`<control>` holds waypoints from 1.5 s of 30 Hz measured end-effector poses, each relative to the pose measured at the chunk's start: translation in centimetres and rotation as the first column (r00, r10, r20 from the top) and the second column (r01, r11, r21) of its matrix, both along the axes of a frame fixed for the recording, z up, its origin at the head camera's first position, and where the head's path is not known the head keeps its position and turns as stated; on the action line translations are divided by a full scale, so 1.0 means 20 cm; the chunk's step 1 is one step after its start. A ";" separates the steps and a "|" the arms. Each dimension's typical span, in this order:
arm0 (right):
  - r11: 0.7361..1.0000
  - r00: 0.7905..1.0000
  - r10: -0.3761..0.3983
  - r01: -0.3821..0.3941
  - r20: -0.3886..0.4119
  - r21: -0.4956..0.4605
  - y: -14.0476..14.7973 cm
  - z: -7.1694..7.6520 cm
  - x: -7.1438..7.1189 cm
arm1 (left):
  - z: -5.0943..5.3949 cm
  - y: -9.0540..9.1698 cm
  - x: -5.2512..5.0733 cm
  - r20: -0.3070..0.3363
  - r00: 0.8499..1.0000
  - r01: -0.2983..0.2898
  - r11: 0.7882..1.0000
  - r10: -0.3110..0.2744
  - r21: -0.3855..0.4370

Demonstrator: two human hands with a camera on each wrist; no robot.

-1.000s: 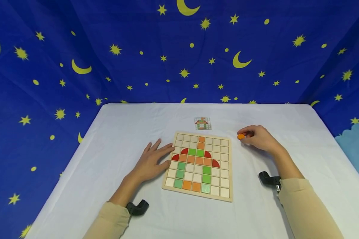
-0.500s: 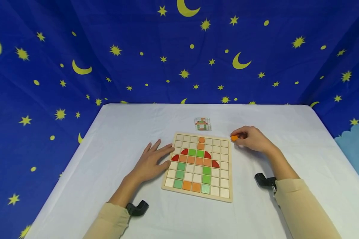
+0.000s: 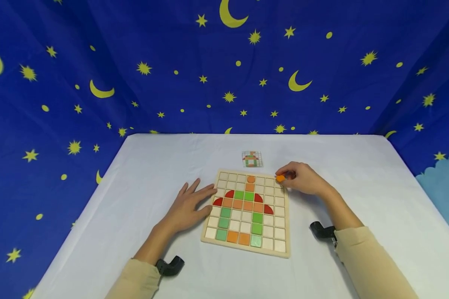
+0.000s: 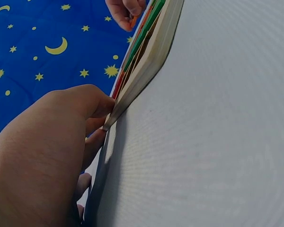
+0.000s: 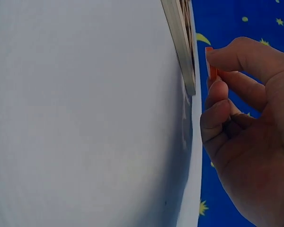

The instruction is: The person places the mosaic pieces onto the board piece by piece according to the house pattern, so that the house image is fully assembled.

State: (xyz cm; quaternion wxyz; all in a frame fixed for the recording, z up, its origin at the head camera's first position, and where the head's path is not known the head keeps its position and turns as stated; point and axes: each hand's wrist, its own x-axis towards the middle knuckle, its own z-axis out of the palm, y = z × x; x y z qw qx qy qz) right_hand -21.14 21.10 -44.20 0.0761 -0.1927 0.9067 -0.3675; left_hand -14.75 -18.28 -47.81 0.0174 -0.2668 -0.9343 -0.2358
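Note:
A square wooden grid board (image 3: 287,232) lies on the white table, its squares filled with white, green, orange and red tiles. An orange disc (image 3: 251,179) sits in the top row above an orange square. My left hand (image 3: 185,209) lies at the board's left side with fingers spread; its thumb and index finger touch the frame. Between the thumb and fingers of my right hand (image 3: 304,178) is a small orange tile (image 3: 280,178), held over the board's top right corner. In the right wrist view the orange tile (image 5: 211,64) shows mostly edge-on, so its outline is unclear.
Behind the board lies a small card (image 3: 252,159) printed with a similar coloured pattern. White cloth (image 3: 164,162) covers the table. A blue curtain (image 3: 179,50) with yellow stars and moons rises at the back and sides. Black devices (image 3: 171,266) are strapped to both wrists.
My right hand has moved left with the orange tile, from beside the board to over its top right corner. The left hand stays at the board's left edge. The head view has tilted slightly upward.

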 end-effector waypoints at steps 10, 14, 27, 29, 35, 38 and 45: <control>0.998 0.998 0.058 -0.058 0.003 -0.016 -0.11 -0.02 0.01 | -0.02 -0.01 0.03 0.002 1.000 -0.008 1.000 0.008 0.000; 0.998 0.998 0.059 -0.059 0.004 -0.009 -0.14 -0.02 0.01 | -0.01 -0.01 0.02 0.004 1.000 -0.010 1.000 0.010 -0.006; 0.997 0.997 0.077 -0.077 0.026 0.019 -0.22 -0.02 -0.02 | -0.01 -0.01 0.01 -0.004 1.000 -0.005 1.000 0.005 -0.011; 0.996 0.997 0.079 -0.080 0.021 0.034 -0.23 -0.02 -0.03 | -0.01 -0.01 0.01 -0.005 1.000 -0.008 1.000 0.008 -0.014; 0.994 0.996 0.093 -0.093 0.012 0.048 -0.25 -0.01 -0.04 | 0.00 -0.01 0.01 -0.003 1.000 -0.011 1.000 0.011 -0.018; 0.994 0.995 0.102 -0.102 0.003 0.044 -0.26 -0.01 -0.05 | 0.00 -0.01 0.01 -0.005 1.000 -0.010 1.000 0.010 -0.014; 0.992 0.993 0.114 -0.113 -0.016 0.047 -0.26 0.00 -0.04 | 0.01 0.00 0.01 -0.006 1.000 -0.004 1.000 0.003 -0.018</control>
